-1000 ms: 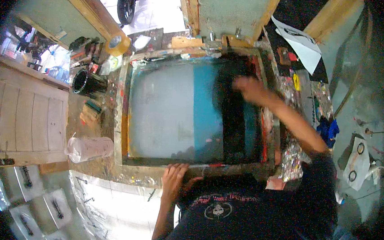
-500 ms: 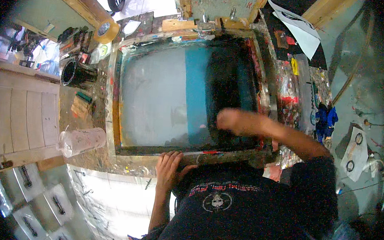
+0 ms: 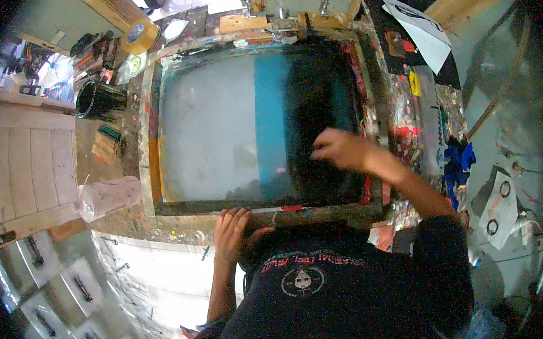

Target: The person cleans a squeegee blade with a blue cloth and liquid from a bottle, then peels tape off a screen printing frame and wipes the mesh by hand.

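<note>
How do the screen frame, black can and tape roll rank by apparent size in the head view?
1. Screen frame, by far the largest.
2. Black can.
3. Tape roll, slightly smaller; fisheye bending near the rim leaves these last two uncertain.

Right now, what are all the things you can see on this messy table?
Printing screen frame: one, wooden, paint-stained, middle of the bench.
Screen mesh: one, grey with a teal strip and black ink on its right part.
Tape roll: one, tan, far left corner.
Can: one, black, left of the frame.
Plastic-wrapped roll: one, whitish, near left corner.
Blue cloth: one, right of the frame.
Left hand: on the frame's near rail.
Right hand: blurred, over the black ink.
</note>
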A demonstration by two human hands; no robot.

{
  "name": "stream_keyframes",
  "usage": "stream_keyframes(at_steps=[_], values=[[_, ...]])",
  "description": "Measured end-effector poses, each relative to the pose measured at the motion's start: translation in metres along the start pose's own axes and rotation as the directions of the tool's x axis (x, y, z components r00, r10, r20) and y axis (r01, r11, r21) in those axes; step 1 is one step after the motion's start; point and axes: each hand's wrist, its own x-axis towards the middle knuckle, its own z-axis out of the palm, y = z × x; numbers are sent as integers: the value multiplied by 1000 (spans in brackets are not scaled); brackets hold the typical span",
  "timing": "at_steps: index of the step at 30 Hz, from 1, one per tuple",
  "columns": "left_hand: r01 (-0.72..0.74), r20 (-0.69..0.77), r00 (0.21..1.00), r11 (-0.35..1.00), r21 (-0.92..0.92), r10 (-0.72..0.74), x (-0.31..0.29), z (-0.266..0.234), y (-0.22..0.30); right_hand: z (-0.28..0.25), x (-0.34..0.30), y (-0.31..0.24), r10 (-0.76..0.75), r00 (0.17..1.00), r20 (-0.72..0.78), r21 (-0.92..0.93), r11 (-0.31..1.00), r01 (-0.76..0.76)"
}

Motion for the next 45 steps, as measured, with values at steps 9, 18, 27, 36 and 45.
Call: stream_keyframes(at_steps=[9,18,27,36,45], values=[[-7,8,1000,1000,14,7,4,2,-1,-2,19,-11,56,990,-132,-45,997,-62],[-4,8,1000,998,61,4,6,-4,3,12,42,10,-199,871,-449,-147,978,148],[4,68,998,999,51,-7,6,-2,-1,25,41,22,-317,866,-388,-405,902,148],[7,62,998,998,62,-11,6,-4,-1,1,37,10,-275,934,-227,-550,828,110],[-28,109,994,995,93,18,9,-3,1,-20,48,16,-158,975,-157,-505,861,59]])
